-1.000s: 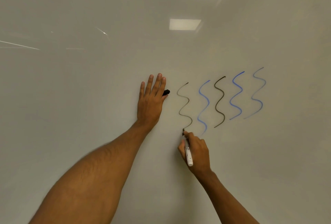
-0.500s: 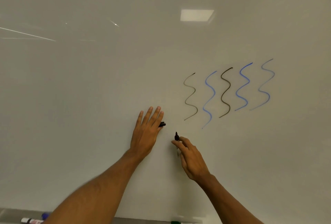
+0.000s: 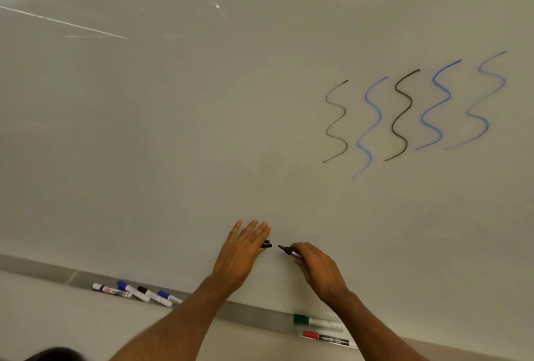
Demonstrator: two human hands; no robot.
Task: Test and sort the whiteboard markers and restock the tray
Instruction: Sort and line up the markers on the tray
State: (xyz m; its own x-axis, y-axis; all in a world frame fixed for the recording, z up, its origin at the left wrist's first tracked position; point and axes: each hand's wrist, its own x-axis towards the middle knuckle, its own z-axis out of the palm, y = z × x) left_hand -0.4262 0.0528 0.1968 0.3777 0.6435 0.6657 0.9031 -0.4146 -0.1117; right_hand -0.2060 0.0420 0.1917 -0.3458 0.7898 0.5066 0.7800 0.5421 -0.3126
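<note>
Recapping comes next, I judge: right hand grips uncapped black marker by the whiteboard, left hand pinches cap, fingers straight. Five squiggles drawn; green marker, red marker on tray likely untested.

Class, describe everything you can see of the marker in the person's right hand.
The marker is uncapped: a black pointed tip, then a greyish collar; the rest is hidden inside the right hand, which grips it. It lies nearly level before the whiteboard, tip pointing left at the black cap held by the left hand, a small gap between them.
</note>
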